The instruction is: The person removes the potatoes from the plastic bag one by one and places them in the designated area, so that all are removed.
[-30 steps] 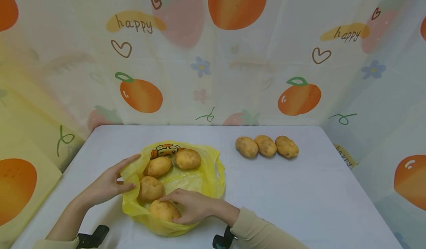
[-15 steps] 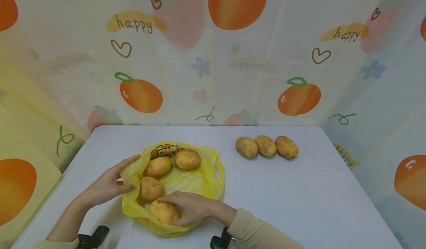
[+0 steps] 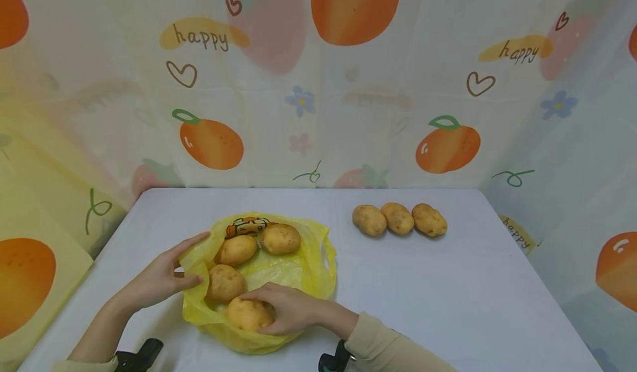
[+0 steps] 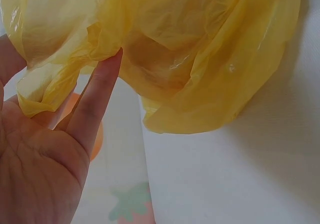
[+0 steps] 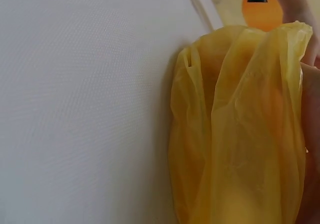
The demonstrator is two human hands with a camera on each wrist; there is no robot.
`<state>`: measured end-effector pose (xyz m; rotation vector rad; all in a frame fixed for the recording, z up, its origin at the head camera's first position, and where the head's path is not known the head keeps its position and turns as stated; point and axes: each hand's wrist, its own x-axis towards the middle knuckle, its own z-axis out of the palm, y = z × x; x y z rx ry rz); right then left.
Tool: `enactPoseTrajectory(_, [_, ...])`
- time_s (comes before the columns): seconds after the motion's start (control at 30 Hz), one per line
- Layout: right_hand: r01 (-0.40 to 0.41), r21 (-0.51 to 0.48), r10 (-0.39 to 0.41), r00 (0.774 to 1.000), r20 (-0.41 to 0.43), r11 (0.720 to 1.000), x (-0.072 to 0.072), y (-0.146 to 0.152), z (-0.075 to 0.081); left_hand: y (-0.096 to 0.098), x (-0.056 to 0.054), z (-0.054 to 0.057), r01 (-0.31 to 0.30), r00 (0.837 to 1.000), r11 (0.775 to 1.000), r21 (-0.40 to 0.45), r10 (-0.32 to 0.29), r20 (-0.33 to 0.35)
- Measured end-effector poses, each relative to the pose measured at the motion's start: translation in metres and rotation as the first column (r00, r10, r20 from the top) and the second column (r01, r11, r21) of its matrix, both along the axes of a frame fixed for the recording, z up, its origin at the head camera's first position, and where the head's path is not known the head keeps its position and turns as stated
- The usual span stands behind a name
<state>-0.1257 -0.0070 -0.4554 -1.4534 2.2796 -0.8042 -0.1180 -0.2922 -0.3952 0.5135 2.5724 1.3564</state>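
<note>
A yellow plastic bag [image 3: 318,272] lies with its mouth spread wide, several potatoes inside. My left hand [image 3: 154,278] holds the bag's left rim between thumb and fingers; in the left wrist view the thin yellow film of the bag [image 4: 215,99] passes between the fingers of that hand [image 4: 45,159]. Inside the near side of the bag, my right hand [image 3: 293,308] grips a potato [image 3: 247,314], thumb on its near side and fingers on the far side. Just beyond it sits another potato [image 3: 226,283]. In the right wrist view the bag's wall [image 5: 240,124] hides the held potato.
Three potatoes [image 3: 398,218] stand in a row at the back right of the white table [image 3: 423,294]. Two more potatoes, one at the back left [image 3: 238,250] and one at the back [image 3: 281,238], rest in the bag. A printed cloth [image 3: 348,140] hangs behind the table.
The potato in my right hand has shifted slightly to the right within the bag, and the hand has moved with it. My left hand stays in place on the rim.
</note>
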Motion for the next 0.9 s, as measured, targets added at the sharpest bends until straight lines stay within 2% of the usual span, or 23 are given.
enactPoseTrajectory(0.33, [-0.004,-0.029,0.006,0.998,0.067,1.0,-0.005,0.009,0.002,-0.002,-0.002,-0.002,0.004,1.0,1.0,0.007,-0.004,-0.001])
enactPoseTrajectory(0.7, [0.042,-0.115,-0.038,0.999,0.037,0.992,-0.005,0.02,0.013,-0.003,-0.003,-0.002,-0.012,1.0,1.0,-0.012,0.013,0.023])
enactPoseTrajectory(0.9, [0.096,-0.133,-0.086,0.993,0.083,0.986,-0.005,0.027,0.021,-0.004,-0.003,-0.002,-0.014,1.0,1.0,-0.026,0.014,0.015])
